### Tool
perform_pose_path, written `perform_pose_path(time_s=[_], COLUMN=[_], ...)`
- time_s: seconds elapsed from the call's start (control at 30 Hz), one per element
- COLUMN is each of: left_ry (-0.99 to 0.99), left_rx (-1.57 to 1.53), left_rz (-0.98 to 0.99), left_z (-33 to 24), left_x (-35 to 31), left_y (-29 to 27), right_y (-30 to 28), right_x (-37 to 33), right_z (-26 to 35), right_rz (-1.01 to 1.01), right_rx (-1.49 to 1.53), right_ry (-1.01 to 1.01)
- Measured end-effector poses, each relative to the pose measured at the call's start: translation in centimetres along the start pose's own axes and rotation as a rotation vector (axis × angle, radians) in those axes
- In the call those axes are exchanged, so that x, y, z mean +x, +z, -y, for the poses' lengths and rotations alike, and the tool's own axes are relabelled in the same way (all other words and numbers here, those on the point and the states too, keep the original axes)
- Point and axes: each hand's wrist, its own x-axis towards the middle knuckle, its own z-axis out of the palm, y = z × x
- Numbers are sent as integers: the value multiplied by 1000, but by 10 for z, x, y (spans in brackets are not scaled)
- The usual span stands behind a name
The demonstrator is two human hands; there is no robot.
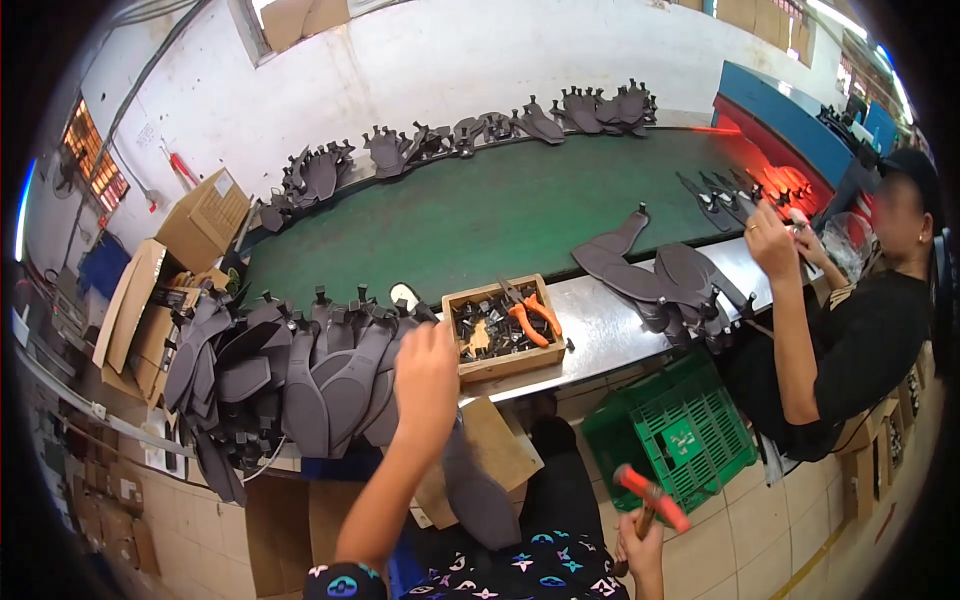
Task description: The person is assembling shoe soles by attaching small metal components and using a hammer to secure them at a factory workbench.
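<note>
My right hand (640, 548) grips a hammer (652, 497) by its wooden handle, its red head raised above the floor at the lower right. My left hand (428, 375) is curled beside a wooden box (550, 354) of small black pieces, its fingertips hidden. Orange-handled pliers (530, 312) rest on that box. Below my left wrist, a dark grey shoe insole (480, 495) slants over a piece of cardboard (500, 445) at my lap. Left of that hand, a heap of similar insoles (318, 395) with small black heel-like pieces covers the bench edge.
A green conveyor belt (450, 225) runs behind the metal bench, with more insoles (325, 172) along its far side. At right, a co-worker (840, 340) raises a hand near red-lit parts. A green crate (685, 425) stands below. Cardboard boxes (200, 222) are at left.
</note>
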Motion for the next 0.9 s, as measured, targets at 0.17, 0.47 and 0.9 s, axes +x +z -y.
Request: perform_pose_path(time_s=[0.17,0.47,0.9], left_ry=[349,348,35], left_rx=[280,-55,-1069], left_rz=[258,230,38], left_z=[43,44,-8], left_x=[56,58,-17], left_y=[94,80,-71], right_y=[39,103,176], right_x=[65,85,68], right_z=[5,100,158], right_rz=[70,340,515], right_rx=[-283,-264,-29], right_ry=[-565,-708,-622])
